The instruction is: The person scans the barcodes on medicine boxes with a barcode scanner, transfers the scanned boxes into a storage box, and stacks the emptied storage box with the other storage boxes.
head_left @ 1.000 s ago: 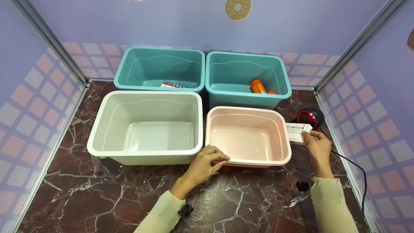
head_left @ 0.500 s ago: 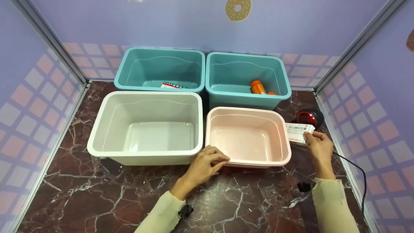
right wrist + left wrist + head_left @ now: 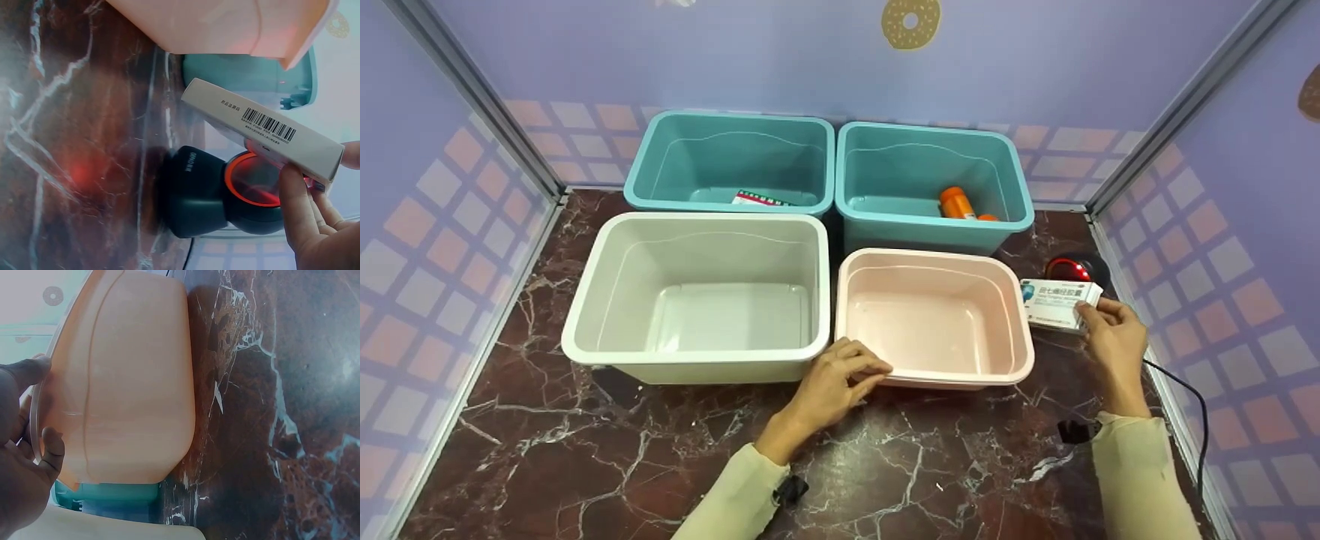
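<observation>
A white medicine box (image 3: 1054, 304) with printed lettering is pinched by its right end between the thumb and fingers of my right hand (image 3: 1112, 334). In the right wrist view a barcode shows on the long edge of the medicine box (image 3: 264, 126). The box is held up in front of a black barcode scanner (image 3: 197, 191) whose window glows with a red ring. My left hand (image 3: 836, 379) grips the near left rim of the pink bin (image 3: 934, 259). Thumb and fingers of the left hand (image 3: 25, 455) lie on either side of that rim in the left wrist view.
A white bin (image 3: 697, 356) stands left of the pink one. Behind are two teal bins: the left bin (image 3: 735, 118) holds a green and white box (image 3: 761, 198), the right bin (image 3: 926, 129) orange bottles (image 3: 956, 202). A black cable (image 3: 1189, 386) runs along the right wall.
My right hand has moved right with the medicine box, uncovering more of its printed face beyond the pink bin's rim. The left hand stays on the rim.
</observation>
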`<state>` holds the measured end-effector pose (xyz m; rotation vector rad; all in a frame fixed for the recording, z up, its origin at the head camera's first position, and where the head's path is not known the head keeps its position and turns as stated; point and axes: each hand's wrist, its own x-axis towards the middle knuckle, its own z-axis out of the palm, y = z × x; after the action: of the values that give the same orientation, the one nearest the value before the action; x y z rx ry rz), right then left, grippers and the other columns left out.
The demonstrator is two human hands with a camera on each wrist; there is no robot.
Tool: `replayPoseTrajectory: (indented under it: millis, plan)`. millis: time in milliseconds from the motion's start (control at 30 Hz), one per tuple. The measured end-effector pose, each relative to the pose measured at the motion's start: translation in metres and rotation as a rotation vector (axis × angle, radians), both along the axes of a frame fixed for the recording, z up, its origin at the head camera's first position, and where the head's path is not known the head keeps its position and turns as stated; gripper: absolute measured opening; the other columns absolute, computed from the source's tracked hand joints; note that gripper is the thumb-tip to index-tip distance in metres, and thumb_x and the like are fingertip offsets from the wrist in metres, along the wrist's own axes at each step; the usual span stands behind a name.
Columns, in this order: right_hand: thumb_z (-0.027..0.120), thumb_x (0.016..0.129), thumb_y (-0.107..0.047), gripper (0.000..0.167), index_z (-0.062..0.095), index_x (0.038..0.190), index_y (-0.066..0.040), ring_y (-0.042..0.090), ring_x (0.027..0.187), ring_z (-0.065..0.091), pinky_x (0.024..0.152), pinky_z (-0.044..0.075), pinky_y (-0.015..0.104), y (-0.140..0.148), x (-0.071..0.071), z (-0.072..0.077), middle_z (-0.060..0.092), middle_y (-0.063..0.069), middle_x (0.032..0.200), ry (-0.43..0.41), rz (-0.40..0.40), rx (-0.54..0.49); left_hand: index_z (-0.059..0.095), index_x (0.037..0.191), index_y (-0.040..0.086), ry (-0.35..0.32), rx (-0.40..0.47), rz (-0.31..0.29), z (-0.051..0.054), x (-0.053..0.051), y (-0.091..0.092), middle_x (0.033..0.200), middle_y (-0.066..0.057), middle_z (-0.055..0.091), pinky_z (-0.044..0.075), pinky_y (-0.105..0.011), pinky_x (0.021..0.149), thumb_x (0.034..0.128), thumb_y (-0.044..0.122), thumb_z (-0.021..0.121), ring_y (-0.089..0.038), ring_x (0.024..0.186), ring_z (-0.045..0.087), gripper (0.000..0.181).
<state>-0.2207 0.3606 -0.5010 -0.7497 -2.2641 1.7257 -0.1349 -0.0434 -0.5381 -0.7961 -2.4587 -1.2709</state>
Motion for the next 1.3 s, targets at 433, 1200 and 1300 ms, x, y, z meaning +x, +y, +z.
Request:
replayPoseTrajectory:
  millis: [433, 1200, 1300]
  plan:
    - [0.073, 0.088, -0.014, 0.017, 0.063, 0.1, -0.019, -0.002, 0.058, 0.058, 0.053, 0.047, 0.012, 0.004, 0.001, 0.02, 0.065, -0.021, 0.07, 0.091, -0.031, 0.012, 0.078, 0.099, 0.018, -0.004, -0.003, 0.0, -0.002, 0.0, 0.0, 0.093, 0.006, 0.069, 0.048, -0.029, 0.09, 0.0847, 0.013, 0.078, -0.012, 0.09, 0.061, 0.016]
    - [0.076, 0.085, -0.008, 0.018, 0.069, 0.101, -0.012, 0.007, 0.065, 0.06, 0.052, 0.052, 0.014, -0.009, -0.006, 0.053, 0.068, -0.004, 0.082, 0.239, -0.062, -0.139, 0.077, 0.101, 0.019, -0.046, -0.033, 0.008, 0.0, 0.001, 0.0, 0.095, 0.006, 0.069, 0.049, -0.028, 0.088, 0.0853, 0.013, 0.077, -0.013, 0.092, 0.059, 0.016]
    - [0.076, 0.085, -0.007, 0.019, 0.07, 0.102, -0.01, 0.008, 0.068, 0.061, 0.053, 0.052, 0.014, -0.012, -0.008, 0.056, 0.068, -0.002, 0.082, 0.261, -0.05, -0.147, 0.077, 0.101, 0.018, -0.043, -0.032, 0.007, 0.001, 0.001, 0.0, 0.095, 0.006, 0.069, 0.049, -0.028, 0.089, 0.0855, 0.014, 0.077, -0.013, 0.093, 0.06, 0.016]
